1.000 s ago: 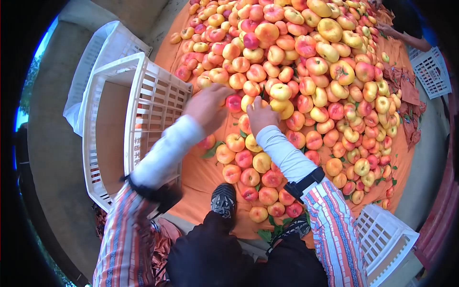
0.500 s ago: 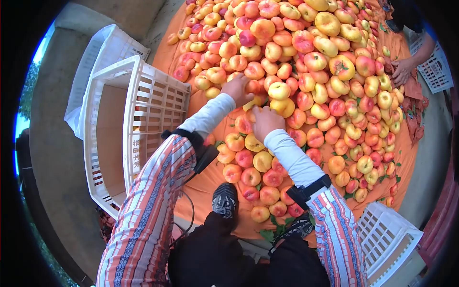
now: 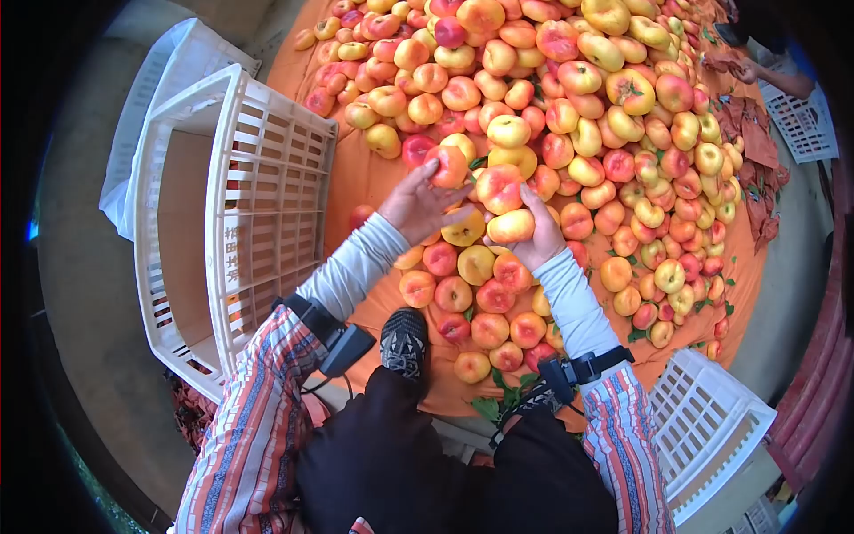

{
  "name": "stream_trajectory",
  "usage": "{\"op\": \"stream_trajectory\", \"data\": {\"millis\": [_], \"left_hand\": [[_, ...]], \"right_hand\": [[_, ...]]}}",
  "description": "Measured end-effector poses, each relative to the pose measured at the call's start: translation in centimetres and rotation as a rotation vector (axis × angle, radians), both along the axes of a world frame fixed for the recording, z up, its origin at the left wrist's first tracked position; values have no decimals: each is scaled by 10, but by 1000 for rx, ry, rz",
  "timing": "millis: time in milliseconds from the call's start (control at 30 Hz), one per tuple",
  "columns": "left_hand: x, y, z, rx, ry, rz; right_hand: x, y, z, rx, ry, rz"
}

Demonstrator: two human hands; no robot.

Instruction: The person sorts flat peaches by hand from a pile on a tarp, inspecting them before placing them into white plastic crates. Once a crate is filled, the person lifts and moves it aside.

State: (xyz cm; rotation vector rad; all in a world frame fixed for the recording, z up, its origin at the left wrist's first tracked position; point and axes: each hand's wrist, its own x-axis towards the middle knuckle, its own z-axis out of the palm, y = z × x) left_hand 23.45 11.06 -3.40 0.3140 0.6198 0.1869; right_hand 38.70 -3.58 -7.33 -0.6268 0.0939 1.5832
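Observation:
A large pile of flat, red and yellow peaches [image 3: 578,116] covers an orange cloth [image 3: 356,191]. My left hand [image 3: 418,203] holds a red-orange peach [image 3: 448,166] at its thumb, with the other fingers spread toward the right. In my right hand [image 3: 536,233] are two peaches: a yellow-orange one [image 3: 511,226] in front and a redder one [image 3: 499,186] just above it. More loose peaches lie on the cloth below both hands, near my shoes.
A white plastic crate [image 3: 222,222] lies on its side at the left, beside another crate in white wrapping [image 3: 147,116]. A white crate [image 3: 707,427] stands at the lower right. Another person's hand [image 3: 747,69] is at the upper right, near a further crate [image 3: 801,116].
Both hands have come back from the pile and turned, now with peaches in them. The view has shifted slightly. The other person's hand has lifted from the pile's edge.

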Motion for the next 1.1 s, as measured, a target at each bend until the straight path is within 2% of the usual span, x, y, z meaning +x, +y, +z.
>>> {"op": "stream_trajectory", "data": {"millis": [100, 167, 233, 267, 333, 467, 533, 567, 633, 700, 733, 767, 800, 900, 967, 1033, 1100], "left_hand": [[-7, -26, -11, -192, -1, 31], [-16, -41, -15, -263, -7, -37], [-18, -59, -7, -301, 5, 62], [-19, -60, -3, -412, -107, 71], [-30, -63, 0, -498, -127, 11], [-48, -70, -4, -414, -132, 64], [-51, -73, -7, -413, -229, 116], [-54, -75, 9, -430, -236, 129], [-55, -75, 61, -523, -247, 99], [-71, -74, 86, -602, -305, 102], [-81, -74, 102, -564, -307, 127], [-95, -69, 123, -492, -362, 158], [-113, -61, 145, -424, -413, 191], [-183, -27, 209, -273, -458, 350], [-237, 5, 219, -102, -481, 373], [-278, 31, 224, 2, -329, 491], [-317, 59, 198, 43, -83, 584]], "right_hand": [[-21, 1, 34, 35, -594, -149], [-32, -3, 59, 120, -1385, -89], [-41, -4, 75, 441, -2030, -62], [-47, -8, 74, 496, -2110, -39], [-59, -14, 70, 607, -2276, 2], [-73, -22, 84, 646, -2287, 65], [-77, -20, 101, 699, -2276, 81], [-80, -22, 123, 641, -2242, 176], [-78, -24, 155, 562, -2158, 141], [-69, -35, 177, 486, -2161, 105], [-66, -40, 192, 424, -2191, 115], [-59, -50, 194, 341, -2087, 97], [-58, -63, 204, 169, -2110, 113], [-43, -110, 203, -52, -1993, 18], [-39, -145, 202, -197, -2005, 45], [-36, -180, 193, -283, -2018, 93], [-33, -214, 179, -343, -2002, 164]]}}
